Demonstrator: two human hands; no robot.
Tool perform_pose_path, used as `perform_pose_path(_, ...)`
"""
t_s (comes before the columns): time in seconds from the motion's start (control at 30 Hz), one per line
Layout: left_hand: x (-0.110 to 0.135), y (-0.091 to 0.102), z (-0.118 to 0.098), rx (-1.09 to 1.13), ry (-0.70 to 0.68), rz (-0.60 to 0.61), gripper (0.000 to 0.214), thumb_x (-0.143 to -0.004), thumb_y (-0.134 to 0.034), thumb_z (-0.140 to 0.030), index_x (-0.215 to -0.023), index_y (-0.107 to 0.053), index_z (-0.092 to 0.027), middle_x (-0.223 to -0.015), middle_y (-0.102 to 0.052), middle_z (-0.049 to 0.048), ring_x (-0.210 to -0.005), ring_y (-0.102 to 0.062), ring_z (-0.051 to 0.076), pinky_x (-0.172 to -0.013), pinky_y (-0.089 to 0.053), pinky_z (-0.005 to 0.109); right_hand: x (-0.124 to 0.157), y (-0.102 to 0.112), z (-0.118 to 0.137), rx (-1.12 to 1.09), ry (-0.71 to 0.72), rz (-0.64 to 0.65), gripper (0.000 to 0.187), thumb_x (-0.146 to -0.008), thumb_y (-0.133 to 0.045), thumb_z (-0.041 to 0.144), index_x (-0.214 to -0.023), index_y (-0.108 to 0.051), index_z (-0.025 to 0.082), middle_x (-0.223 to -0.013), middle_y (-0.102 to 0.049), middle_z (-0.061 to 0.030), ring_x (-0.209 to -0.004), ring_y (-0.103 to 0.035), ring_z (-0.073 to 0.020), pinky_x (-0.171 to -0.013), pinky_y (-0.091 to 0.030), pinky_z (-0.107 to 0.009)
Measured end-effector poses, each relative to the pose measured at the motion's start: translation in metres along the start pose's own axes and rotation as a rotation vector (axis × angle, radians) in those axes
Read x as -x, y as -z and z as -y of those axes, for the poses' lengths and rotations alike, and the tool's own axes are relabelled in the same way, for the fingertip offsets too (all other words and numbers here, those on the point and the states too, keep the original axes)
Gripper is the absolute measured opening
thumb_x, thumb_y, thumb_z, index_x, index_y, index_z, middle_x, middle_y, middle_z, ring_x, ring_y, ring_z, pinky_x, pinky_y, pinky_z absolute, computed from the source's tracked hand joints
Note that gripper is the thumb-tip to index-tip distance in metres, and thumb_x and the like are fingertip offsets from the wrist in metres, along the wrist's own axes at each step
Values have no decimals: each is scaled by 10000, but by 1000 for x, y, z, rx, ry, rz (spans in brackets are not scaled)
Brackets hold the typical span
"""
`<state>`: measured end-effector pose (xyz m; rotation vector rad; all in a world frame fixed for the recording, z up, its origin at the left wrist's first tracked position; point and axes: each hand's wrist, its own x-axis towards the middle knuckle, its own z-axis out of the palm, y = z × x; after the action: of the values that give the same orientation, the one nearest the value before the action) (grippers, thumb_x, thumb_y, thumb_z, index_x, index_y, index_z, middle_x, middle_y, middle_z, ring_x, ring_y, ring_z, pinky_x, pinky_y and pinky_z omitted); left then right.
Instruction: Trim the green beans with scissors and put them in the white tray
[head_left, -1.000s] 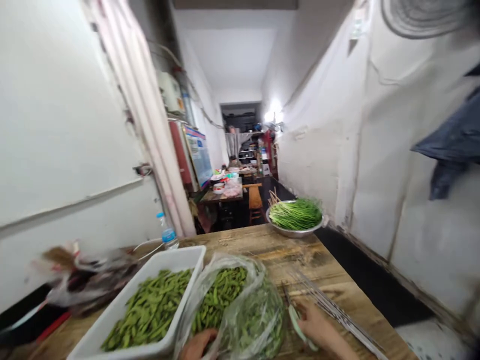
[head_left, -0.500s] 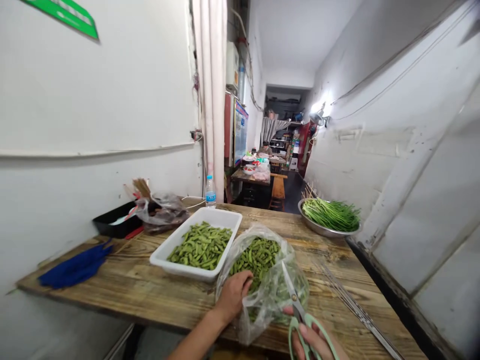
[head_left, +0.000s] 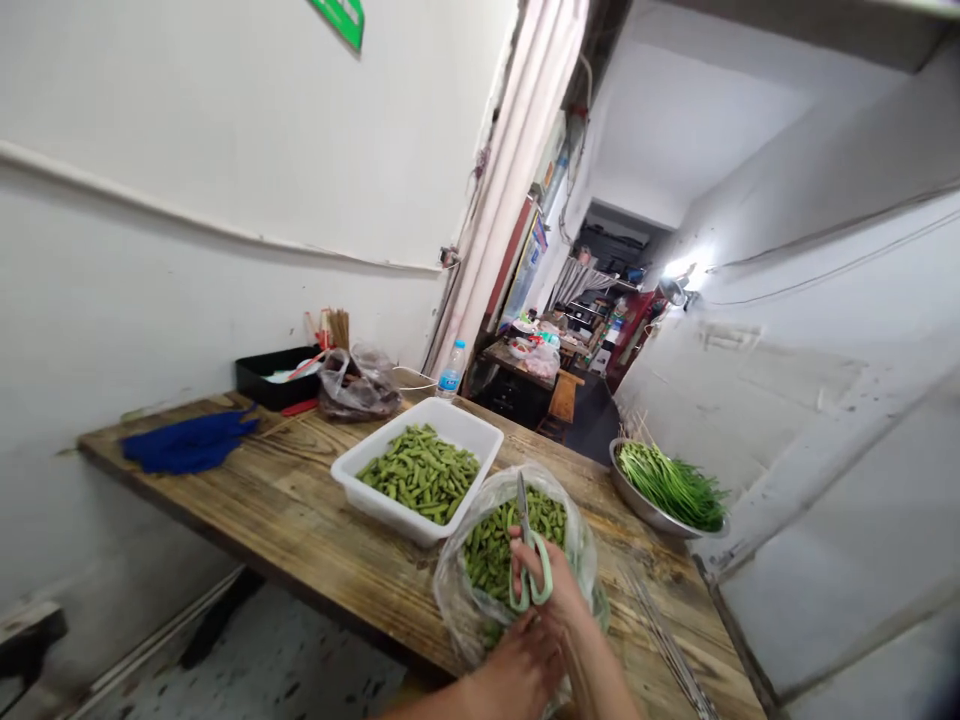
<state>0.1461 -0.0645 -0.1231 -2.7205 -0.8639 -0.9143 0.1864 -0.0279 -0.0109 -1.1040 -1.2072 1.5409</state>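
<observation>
My right hand (head_left: 561,585) is closed around a pair of scissors (head_left: 523,503) with pale green handles, the blades shown pointing up and away over a clear plastic bag (head_left: 454,590). Green edamame pods (head_left: 487,545) fill the bag's open mouth. My left hand (head_left: 525,655) is at the bag's near side, just below my right wrist and overlapping it in view. Its fingers look curled, but whatever they grip is hidden. Left of the bag stands a white plastic tub (head_left: 360,490) with more edamame pods (head_left: 424,475) in it.
Thin metal skewers (head_left: 667,640) lie on the wooden table (head_left: 300,510) at the right. Behind them stands a steel bowl (head_left: 637,502) of green stalks (head_left: 671,485). A water bottle (head_left: 451,372), dark-filled bag (head_left: 360,390), black tray (head_left: 259,380) and blue glove-like cloth (head_left: 187,442) line the back left.
My right hand has brought the scissors leftward over the bag's mouth. My left hand has moved from the bag's left rim to its near side, under the right wrist. The view has tilted.
</observation>
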Motion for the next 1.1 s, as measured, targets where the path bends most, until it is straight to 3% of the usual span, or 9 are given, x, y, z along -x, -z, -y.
perform_pose_path(0.1,17,-6,3,20,-42,5,335,-891,-378,-315,-1154,-520,-165,-1143,-602,74,-1127,-468,191,-1059,-238,400,-2,16,-20,29,29,-61,474,-645,-704,448,-995,-539,175,-483,-479,93,-326,-400,-71,-315,-294,-180)
perform_pose_path(0.27,28,-4,-1,50,5,68,349,-892,-369,-283,-1180,-504,-140,-1170,-584,88,-1148,-448,197,-1053,-220,400,1,28,-38,43,74,-142,488,-671,-673,465,-1032,-519,174,-518,-458,91,-364,-402,-72,-353,-305,-188)
perform_pose_path(0.4,26,-8,-2,89,42,116,352,-893,-365,-246,-1204,-489,-138,-1144,-598,83,-1135,-460,193,-1051,-222,409,-1,29,-42,57,106,-171,478,-703,-630,470,-1048,-505,165,-540,-462,85,-374,-406,-74,-362,-318,-196)
perform_pose_path(0.57,31,-9,-1,69,109,195,282,-870,-397,-184,-1080,-581,-142,-1051,-636,100,-1083,-511,217,-1009,-292,444,-3,23,-51,44,126,-245,453,-667,-645,478,-962,-538,150,-510,-468,86,-359,-418,-75,-348,-325,-194)
perform_pose_path(0.73,29,2,4,37,48,271,295,-871,-386,-173,-1092,-574,-122,-1064,-624,124,-1099,-503,238,-1010,-290,480,-11,24,-62,22,110,-327,375,-672,-671,424,-928,-572,168,-492,-483,95,-370,-441,-63,-368,-336,-172)
perform_pose_path(0.9,27,7,7,46,26,300,346,-849,-403,-161,-1165,-539,-123,-1102,-613,128,-1116,-490,241,-1029,-248,484,-17,25,-70,86,82,-360,322,-776,-616,390,-1002,-564,166,-517,-486,92,-375,-449,-56,-374,-351,-168)
perform_pose_path(1.0,28,9,7,14,-10,300,373,-842,-392,-156,-1187,-532,-124,-1099,-617,132,-1114,-492,247,-1031,-230,494,-15,23,-71,177,70,-366,257,-840,-569,343,-1002,-565,144,-609,-540,65,-423,-476,-50,-418,-407,-179)
perform_pose_path(1.1,28,9,9,-25,-48,262,394,-832,-391,-146,-1201,-529,-129,-1145,-599,136,-1146,-472,253,-1028,-240,487,-12,23,-69,278,58,-373,223,-874,-532,319,-980,-576,127,-799,-610,4,-600,-575,-88,-546,-495,-235)
